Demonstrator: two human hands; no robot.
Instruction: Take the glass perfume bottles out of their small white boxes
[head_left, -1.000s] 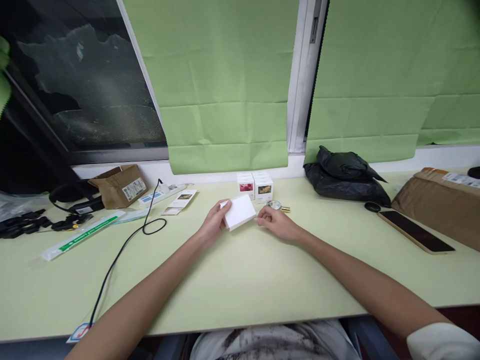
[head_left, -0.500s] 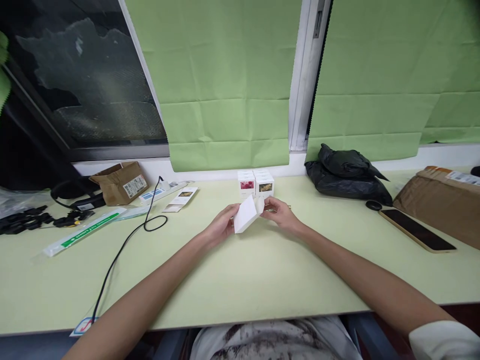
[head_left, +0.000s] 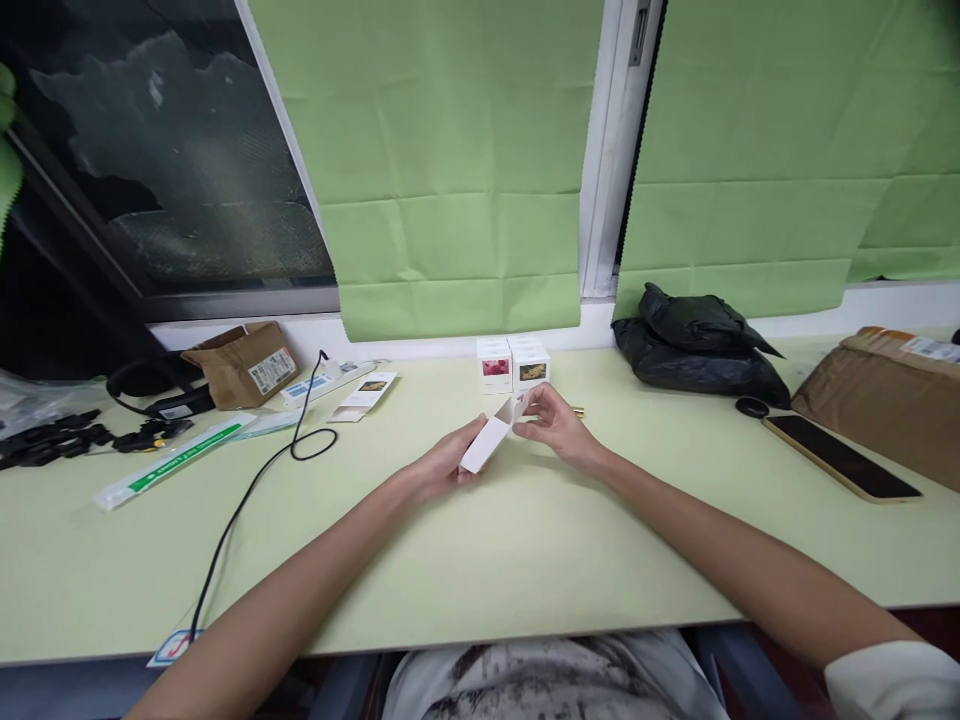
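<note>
Left hand point(head_left: 442, 468) and right hand point(head_left: 553, 428) pinching white carton point(head_left: 491, 440), long axis tilted up-right

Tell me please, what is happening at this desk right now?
A person sits at a pale green desk and holds a small white carton in both hands. The left hand grips its lower end, and the right hand works at its open flap end. Two little picture boxes stand just behind, and a phone lies to the right.

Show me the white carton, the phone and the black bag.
white carton point(head_left: 486, 446), head view, on its flat side
phone point(head_left: 840, 456), head view, middle of its dark screen
black bag point(head_left: 694, 350), head view, its crumpled middle
</note>
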